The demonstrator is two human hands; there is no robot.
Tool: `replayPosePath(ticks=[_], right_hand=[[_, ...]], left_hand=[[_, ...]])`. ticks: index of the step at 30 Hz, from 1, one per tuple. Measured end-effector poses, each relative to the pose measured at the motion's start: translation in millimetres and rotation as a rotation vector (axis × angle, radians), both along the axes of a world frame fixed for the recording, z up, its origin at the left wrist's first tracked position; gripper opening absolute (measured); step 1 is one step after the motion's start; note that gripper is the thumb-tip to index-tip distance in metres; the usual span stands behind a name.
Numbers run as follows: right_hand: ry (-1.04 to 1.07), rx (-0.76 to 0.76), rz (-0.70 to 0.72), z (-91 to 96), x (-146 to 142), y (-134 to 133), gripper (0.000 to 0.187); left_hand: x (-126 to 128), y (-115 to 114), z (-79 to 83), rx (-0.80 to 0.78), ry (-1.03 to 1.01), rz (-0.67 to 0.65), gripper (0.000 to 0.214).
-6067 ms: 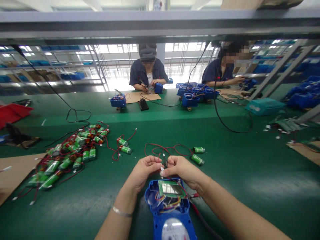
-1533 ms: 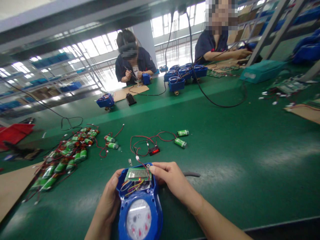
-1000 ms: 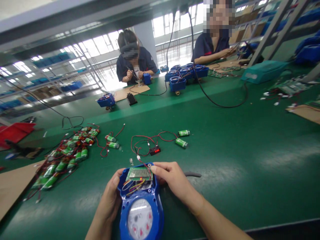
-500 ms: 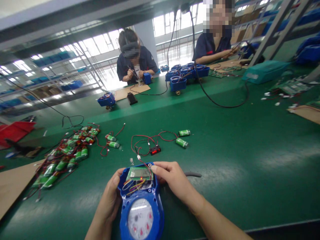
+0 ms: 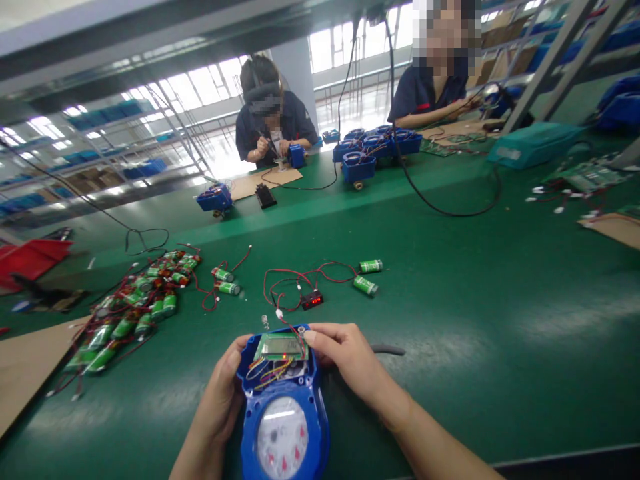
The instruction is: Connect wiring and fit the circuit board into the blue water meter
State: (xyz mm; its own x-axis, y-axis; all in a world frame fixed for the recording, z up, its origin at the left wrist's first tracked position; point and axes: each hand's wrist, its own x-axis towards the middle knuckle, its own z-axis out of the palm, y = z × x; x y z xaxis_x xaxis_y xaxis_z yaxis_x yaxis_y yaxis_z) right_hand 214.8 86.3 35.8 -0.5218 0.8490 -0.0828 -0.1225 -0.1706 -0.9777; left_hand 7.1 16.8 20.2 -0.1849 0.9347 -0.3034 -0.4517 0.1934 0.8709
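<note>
Between my two hands is a blue water meter [image 5: 320, 427] with a round dial and an open upper housing. Inside the housing sits a green circuit board with a small display [image 5: 281, 346], a lit red light and coloured wires. My left hand [image 5: 223, 380] is closed around the meter's left side. On the upper right corner, my right hand [image 5: 345, 353] grips the housing, thumb on the rim. A red and black lead with a white connector [image 5: 279, 313] runs from the board to a small black meter with red digits [image 5: 313, 300]. Two green batteries [image 5: 367, 287] are wired to it.
A heap of green batteries [image 5: 127, 317] with leads lies left, near a cardboard sheet [image 5: 35, 360] and a red bin [image 5: 33, 263]. Across the green bench, two co-workers sit behind several blue meters [image 5: 359, 168]. A black cable [image 5: 425, 203] loops onto the bench. A small spring [image 5: 265, 323] lies beyond the meter.
The red digits on the small black meter have changed. My hands keep their hold on the water meter; the whole view has shifted slightly.
</note>
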Motion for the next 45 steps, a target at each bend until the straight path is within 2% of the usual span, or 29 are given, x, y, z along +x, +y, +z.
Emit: replayPosePath(ticks=[10,28,37,45], right_hand=[[-0.004,-0.014,-0.006,3.9,0.6,-0.8,0.038],[-0.012,-0.009,-0.023,2.0,0.4,-0.4,0.04],[-0.006,-0.007,-0.021,5.8,0.2,0.0,0.038],[0.015,-0.012,-0.023,2.0,0.0,-1.7,0.036]], left_hand=[[0.9,0.5,2.0,0.007,-0.007,0.0,0.04],[-6.0,1.8,-7.2,0.013,-0.026,-0.031,0.041],[-0.2,0.6,-0.3,0.007,-0.012,-0.012,0.04],[0.1,-0.6,0.2,0.016,-0.011,-0.008,0.042]])
